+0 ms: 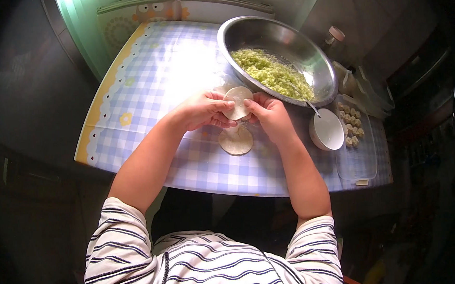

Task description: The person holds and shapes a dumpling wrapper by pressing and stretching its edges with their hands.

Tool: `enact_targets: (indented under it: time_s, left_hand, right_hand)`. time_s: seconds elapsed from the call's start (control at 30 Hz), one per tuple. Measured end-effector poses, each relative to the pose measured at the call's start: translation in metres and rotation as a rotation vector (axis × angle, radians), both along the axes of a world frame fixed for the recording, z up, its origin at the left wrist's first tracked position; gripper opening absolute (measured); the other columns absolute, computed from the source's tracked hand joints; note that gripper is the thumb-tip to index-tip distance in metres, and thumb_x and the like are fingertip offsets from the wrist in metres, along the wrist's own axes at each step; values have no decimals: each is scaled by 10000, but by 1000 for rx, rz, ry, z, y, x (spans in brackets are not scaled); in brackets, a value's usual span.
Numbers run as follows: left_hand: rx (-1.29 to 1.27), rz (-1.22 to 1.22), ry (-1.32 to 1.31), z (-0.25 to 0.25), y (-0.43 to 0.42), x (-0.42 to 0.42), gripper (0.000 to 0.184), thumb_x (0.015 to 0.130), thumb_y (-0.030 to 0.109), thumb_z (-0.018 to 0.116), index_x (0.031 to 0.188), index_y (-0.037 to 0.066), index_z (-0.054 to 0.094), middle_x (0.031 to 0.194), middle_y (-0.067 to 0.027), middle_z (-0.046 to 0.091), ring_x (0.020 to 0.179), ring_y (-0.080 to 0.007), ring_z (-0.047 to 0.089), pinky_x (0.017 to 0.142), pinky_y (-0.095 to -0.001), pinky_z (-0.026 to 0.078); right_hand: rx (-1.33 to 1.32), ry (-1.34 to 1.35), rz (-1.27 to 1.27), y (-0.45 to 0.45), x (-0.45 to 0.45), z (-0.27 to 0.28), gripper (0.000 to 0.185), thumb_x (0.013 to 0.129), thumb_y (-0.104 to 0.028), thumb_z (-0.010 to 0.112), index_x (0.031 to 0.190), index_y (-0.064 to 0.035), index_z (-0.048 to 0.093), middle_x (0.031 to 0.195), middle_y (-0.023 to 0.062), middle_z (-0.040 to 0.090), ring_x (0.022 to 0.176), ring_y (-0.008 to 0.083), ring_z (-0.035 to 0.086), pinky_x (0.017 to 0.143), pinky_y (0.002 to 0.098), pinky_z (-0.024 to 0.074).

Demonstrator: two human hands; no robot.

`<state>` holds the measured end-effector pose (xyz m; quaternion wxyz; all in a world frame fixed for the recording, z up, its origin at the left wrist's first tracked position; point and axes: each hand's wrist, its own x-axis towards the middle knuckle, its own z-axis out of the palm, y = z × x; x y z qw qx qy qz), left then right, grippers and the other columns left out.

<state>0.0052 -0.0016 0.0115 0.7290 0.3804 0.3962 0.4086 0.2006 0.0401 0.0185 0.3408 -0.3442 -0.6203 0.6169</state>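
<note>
Between my two hands, a round dumpling wrapper [239, 100] is held up above the table, pale and flat. My left hand [211, 112] pinches its left edge with the thumb on top. On the opposite edge, my right hand [268, 111] grips it the same way. Just below the hands, a second spot of round wrappers [236, 141] lies on the checked cloth; whether it is one or a stack I cannot tell. Beyond my right hand stands a large steel basin [313, 48] with chopped green filling [270, 71] in it.
A white bowl [327, 130] stands right of my right hand, with a spoon handle [314, 108] by its rim. Farther right, a clear plastic tray [356, 165] holds several folded dumplings [351, 121]. A capped jar [335, 35] is behind the basin. The tablecloth [146, 95] is blue-checked.
</note>
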Motion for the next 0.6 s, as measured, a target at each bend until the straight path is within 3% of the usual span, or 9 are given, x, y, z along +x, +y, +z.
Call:
enact_targets:
  time_s: [0.3, 0.6]
  left_hand:
    - [-49, -29, -92, 7, -2, -1, 325, 883, 253, 547, 1060, -19, 527, 962, -143, 617, 834, -228, 641, 731, -317, 526]
    - [70, -6, -27, 0, 1, 1, 336, 886, 233, 544, 1079, -42, 540, 967, -143, 617, 841, -208, 634, 758, -306, 523]
  right_hand:
    - [29, -19, -15, -1, 0, 1, 216, 844, -185, 598, 895, 25, 600, 713, 23, 589, 593, 60, 489, 544, 196, 399]
    - [14, -14, -20, -4, -1, 5, 219, 853, -182, 585, 901, 31, 600, 711, 24, 587, 593, 55, 491, 543, 190, 398]
